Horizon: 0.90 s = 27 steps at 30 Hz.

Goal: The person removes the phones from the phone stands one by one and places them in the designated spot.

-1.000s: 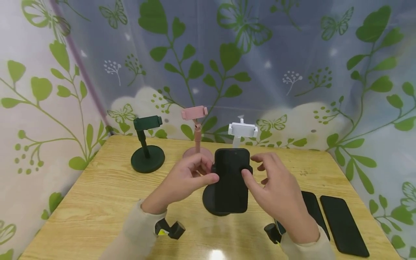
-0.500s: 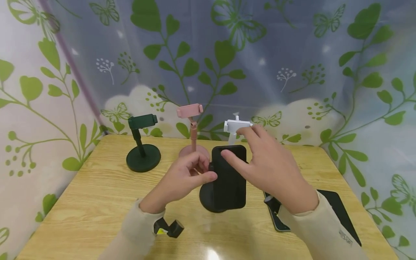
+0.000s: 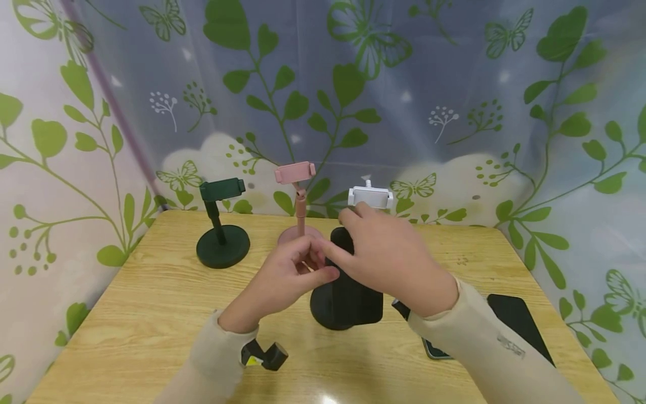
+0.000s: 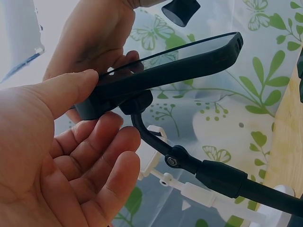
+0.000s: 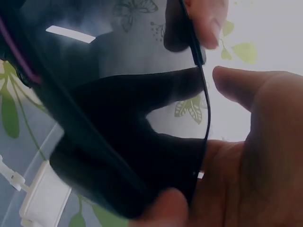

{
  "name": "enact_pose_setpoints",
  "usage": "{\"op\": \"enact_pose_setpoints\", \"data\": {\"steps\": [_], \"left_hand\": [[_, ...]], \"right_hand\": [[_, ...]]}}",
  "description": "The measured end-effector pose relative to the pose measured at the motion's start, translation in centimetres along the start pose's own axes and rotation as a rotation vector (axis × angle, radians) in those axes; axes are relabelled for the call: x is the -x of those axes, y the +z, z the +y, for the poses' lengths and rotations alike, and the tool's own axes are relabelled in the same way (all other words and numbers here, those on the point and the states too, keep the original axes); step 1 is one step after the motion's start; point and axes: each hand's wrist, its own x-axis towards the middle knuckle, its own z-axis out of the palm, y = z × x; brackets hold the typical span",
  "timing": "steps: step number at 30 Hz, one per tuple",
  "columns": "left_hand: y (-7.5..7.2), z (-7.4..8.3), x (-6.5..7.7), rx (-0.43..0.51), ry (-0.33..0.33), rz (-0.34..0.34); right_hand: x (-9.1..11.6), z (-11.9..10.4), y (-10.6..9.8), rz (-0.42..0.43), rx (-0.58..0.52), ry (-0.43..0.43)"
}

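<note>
A black smartphone (image 3: 370, 306) sits in the clamp (image 4: 90, 106) of a black phone stand (image 4: 222, 179), whose round base (image 3: 321, 308) shows below. My left hand (image 3: 287, 272) grips the left end of the clamp, thumb on the screen side, fingers curled beneath. My right hand (image 3: 393, 252) reaches across the phone's upper part and hides much of it. In the right wrist view, the right thumb (image 5: 241, 87) is spread from the fingers and lies beside the phone's edge; a fingertip (image 5: 165, 208) is at another edge.
Behind stand a dark green phone stand (image 3: 222, 191), a pink phone stand (image 3: 301, 205) and a white phone stand (image 3: 372, 197). To the right, a black phone (image 3: 515, 320) lies on the wooden table (image 3: 151, 314); another phone (image 3: 435, 349) is mostly under the right sleeve.
My right hand has left the phone's right edge, risen past its top, then moved left and down over its upper part. The left hand keeps its grip; the phone stays put.
</note>
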Motion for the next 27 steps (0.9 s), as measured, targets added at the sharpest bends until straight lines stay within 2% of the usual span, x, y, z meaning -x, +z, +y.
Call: {"op": "enact_pose_setpoints", "data": {"steps": [5,16,22,27], "left_hand": [[0.1,0.0,0.0,0.010,0.007,-0.007],[0.3,-0.2,-0.1,0.016,0.027,-0.009],[0.4,-0.1,-0.2,0.022,0.008,-0.009],[0.4,-0.1,-0.1,0.045,-0.001,-0.008]], "right_hand": [[-0.2,-0.1,0.3,0.018,0.035,-0.054],[-0.5,0.4,1.2,0.104,-0.038,-0.076],[-0.6,0.7,1.7,0.160,-0.056,-0.109],[-0.7,0.8,1.9,0.175,-0.060,-0.122]]}}
